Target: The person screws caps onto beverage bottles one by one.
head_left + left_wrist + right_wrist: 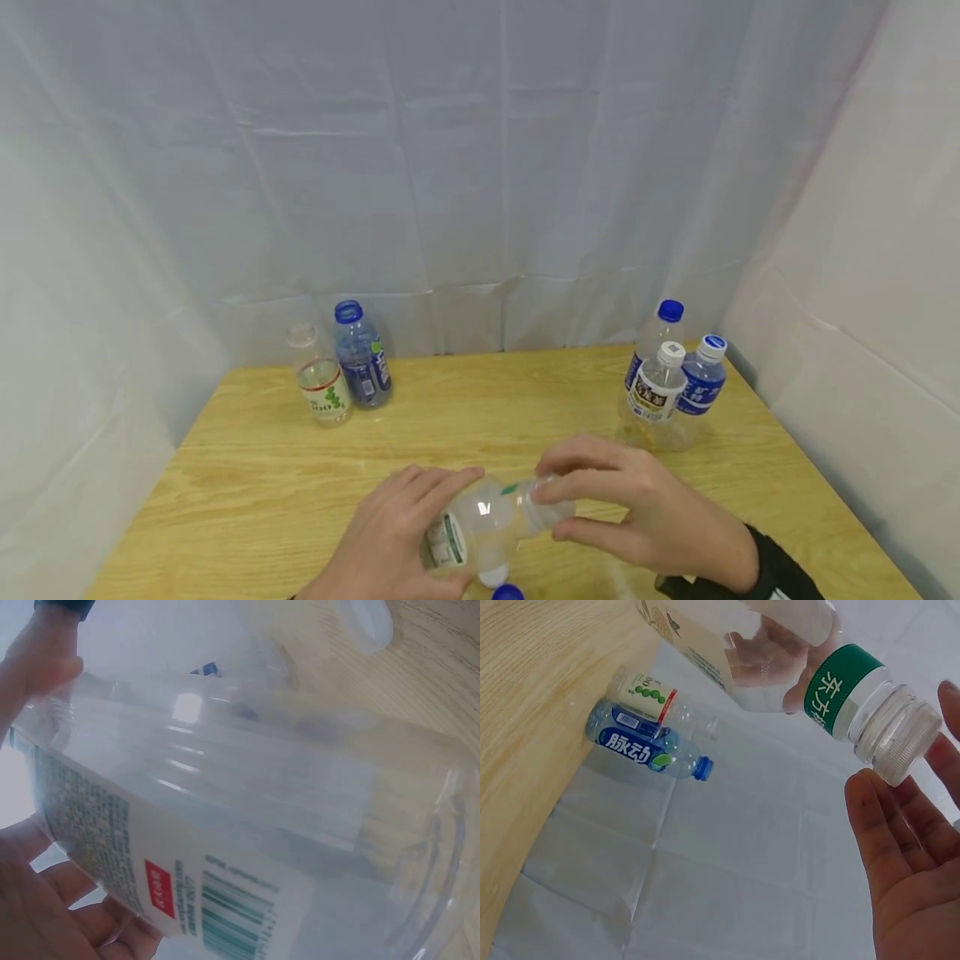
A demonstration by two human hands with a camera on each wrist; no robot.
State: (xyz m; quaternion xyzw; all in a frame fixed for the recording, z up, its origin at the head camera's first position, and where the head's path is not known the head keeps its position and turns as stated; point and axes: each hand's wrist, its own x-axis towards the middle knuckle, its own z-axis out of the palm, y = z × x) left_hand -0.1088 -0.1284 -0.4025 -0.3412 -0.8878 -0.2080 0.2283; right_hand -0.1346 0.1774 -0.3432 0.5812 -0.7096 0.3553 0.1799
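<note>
My left hand (pixel 397 533) grips the body of a clear plastic bottle (pixel 483 512), tilted nearly onto its side with the neck toward the right. A white label with green print and a barcode (pixel 234 919) shows in the left wrist view. Round the shoulder runs a green band (pixel 844 688). At the neck end, my right hand (pixel 633 508) has thumb and fingertips around the clear ribbed cap (pixel 911 746). Below the bottle, a white cap (pixel 493 575) and a blue cap (pixel 507 592) show at the bottom of the head view.
On the wooden table (pixel 247 492), a clear bottle with a green-printed label (pixel 324 392) and an open-necked blue bottle (pixel 363 362) stand back left. Back right are a white-capped bottle (pixel 658 387), a blue-labelled bottle (pixel 701 383) and a blue-capped bottle (pixel 660 325). White sheeting (pixel 450 167) hangs behind.
</note>
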